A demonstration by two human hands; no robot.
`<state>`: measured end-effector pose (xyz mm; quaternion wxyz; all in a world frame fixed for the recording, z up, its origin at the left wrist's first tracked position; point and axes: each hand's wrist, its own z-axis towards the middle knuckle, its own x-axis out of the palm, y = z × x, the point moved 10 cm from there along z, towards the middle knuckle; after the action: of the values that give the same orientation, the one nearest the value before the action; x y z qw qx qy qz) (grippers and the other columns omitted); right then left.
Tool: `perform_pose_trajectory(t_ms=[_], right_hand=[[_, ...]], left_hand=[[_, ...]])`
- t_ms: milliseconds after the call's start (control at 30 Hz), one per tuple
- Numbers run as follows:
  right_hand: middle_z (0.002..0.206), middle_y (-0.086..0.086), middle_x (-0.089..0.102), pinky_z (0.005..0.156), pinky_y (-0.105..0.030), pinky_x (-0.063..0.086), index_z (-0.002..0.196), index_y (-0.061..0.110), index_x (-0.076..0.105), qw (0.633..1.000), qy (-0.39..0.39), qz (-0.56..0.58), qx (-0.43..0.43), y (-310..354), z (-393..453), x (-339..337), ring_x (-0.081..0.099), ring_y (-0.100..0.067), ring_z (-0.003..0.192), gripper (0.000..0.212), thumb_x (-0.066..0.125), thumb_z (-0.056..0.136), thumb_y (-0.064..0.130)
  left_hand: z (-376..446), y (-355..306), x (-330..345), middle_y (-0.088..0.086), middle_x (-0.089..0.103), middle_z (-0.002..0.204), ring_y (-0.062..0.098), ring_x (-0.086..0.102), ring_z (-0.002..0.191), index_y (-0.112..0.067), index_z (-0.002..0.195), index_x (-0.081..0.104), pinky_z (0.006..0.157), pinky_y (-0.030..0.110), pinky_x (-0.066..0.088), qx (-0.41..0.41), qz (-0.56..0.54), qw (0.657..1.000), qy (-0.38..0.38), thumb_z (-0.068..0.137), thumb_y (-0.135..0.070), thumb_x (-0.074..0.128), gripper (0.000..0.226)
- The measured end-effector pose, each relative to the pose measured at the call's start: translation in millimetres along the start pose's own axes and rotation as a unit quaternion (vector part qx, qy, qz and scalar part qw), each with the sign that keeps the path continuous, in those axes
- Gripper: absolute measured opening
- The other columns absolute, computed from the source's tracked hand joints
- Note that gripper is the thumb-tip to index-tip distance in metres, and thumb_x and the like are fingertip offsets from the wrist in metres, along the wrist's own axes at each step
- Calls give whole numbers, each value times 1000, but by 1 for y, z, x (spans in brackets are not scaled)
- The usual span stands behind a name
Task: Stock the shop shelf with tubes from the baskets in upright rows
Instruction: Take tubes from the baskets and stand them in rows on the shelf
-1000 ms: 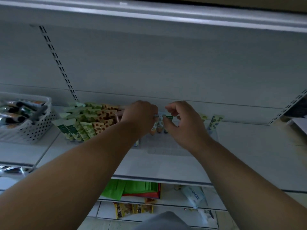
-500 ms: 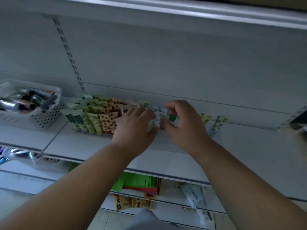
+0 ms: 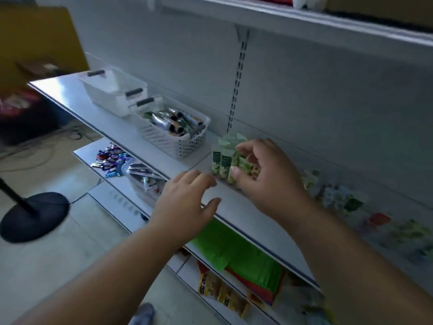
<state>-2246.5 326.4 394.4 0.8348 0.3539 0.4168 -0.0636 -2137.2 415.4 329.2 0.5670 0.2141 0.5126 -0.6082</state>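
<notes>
Right hand (image 3: pixel 267 177) curls thumb and fingers around the upright green tubes (image 3: pixel 223 160) on the white shelf (image 3: pixel 234 202), just right of the perforated basket (image 3: pixel 173 137) of tubes. Left hand (image 3: pixel 185 205) hovers nearby, fingers loosely spread, holding nothing.

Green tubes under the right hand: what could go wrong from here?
1. The right hand curls around the front green tubes, which stand packed tight; a nudge could topple the row.
2. The left hand hovers open over the shelf edge, supporting nothing, so a tipped tube might roll off.
3. The perforated basket sits close by; a wide reach could bump it.
</notes>
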Motion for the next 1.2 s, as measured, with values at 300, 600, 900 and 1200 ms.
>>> perform_pose_trajectory(t_ms=[300,600,900,1200], right_hand=[[108,7,53,76,-26,41,115,25,56,999,4,-21,30,78,126,109,51,-9,95,29,65,88,31],[111,-2,57,66,-17,44,108,19,58,986,93,-92,107,33,222,184,56,-16,84,16,60,92,21],[126,-10,60,85,-30,47,128,15,58,929,289,-162,165,-17,260,248,58,-25,103,35,61,94,25],[102,-21,67,66,-35,49,118,2,61,946,194,-61,251,-19,253,225,65,-31,81,35,56,89,22]], left_hand=[[37,173,-80,-7,61,99,19,56,96,-24,105,62,85,36,45,-6,25,1000,12,83,-40,67,28],[70,236,-88,-10,60,100,15,53,98,-26,109,60,87,36,45,-14,-9,1000,25,85,-40,64,28],[103,251,-79,-10,61,100,16,55,96,-26,110,61,85,35,46,0,8,999,34,85,-39,64,29],[159,255,-49,-13,58,104,13,51,100,-29,111,57,84,31,41,58,-33,996,64,87,-40,60,27]])
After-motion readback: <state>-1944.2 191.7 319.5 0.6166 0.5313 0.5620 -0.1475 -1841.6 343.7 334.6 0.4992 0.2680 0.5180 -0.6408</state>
